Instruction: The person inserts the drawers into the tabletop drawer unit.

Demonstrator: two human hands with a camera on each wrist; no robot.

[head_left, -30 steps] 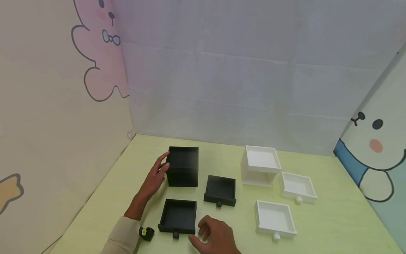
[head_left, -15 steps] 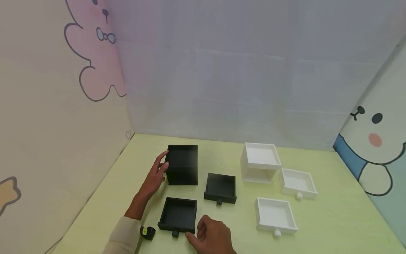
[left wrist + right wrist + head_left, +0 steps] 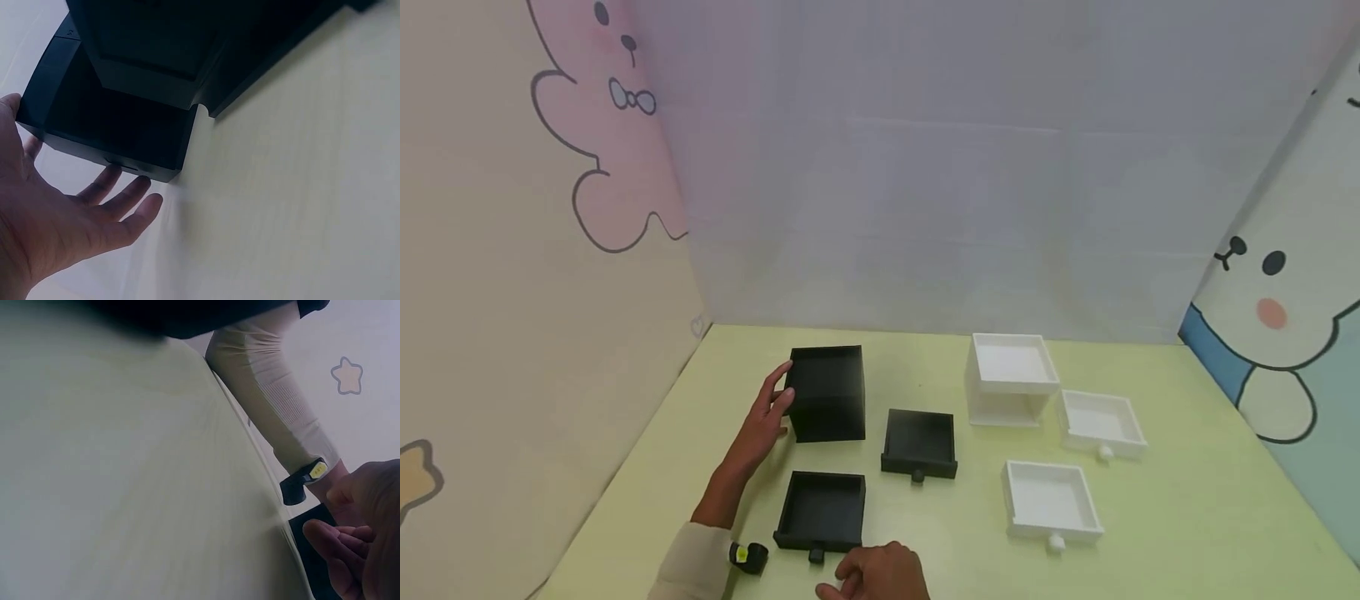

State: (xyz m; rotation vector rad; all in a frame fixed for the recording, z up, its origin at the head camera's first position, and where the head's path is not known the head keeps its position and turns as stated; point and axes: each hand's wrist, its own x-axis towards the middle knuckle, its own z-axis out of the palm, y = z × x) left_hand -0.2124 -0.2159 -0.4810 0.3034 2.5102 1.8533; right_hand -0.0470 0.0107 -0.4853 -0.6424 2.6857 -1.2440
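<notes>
Toward the back left of the table stands a black box-shaped drawer cabinet (image 3: 827, 392). My left hand (image 3: 760, 425) touches its left side, thumb near the top edge; the left wrist view has the fingertips (image 3: 149, 206) spread along the cabinet's side wall. In front of the cabinet lies a black drawer (image 3: 822, 508) with a small knob (image 3: 817, 555). My right hand (image 3: 880, 575) is by this drawer's front right corner at the bottom of the head view, its fingers loosely bent and holding nothing. A second black drawer (image 3: 919, 437) lies right of the cabinet.
A white drawer cabinet (image 3: 1011, 379) with an opening in front stands at the back right. Two white drawers, one nearer (image 3: 1051, 500) and one farther (image 3: 1101, 418), lie around it. Cloth walls (image 3: 880, 167) with cartoon figures close off the table (image 3: 1210, 500).
My right hand has drawn back toward me and slightly left. The left hand stays at the black cabinet's side. The head view has shifted slightly.
</notes>
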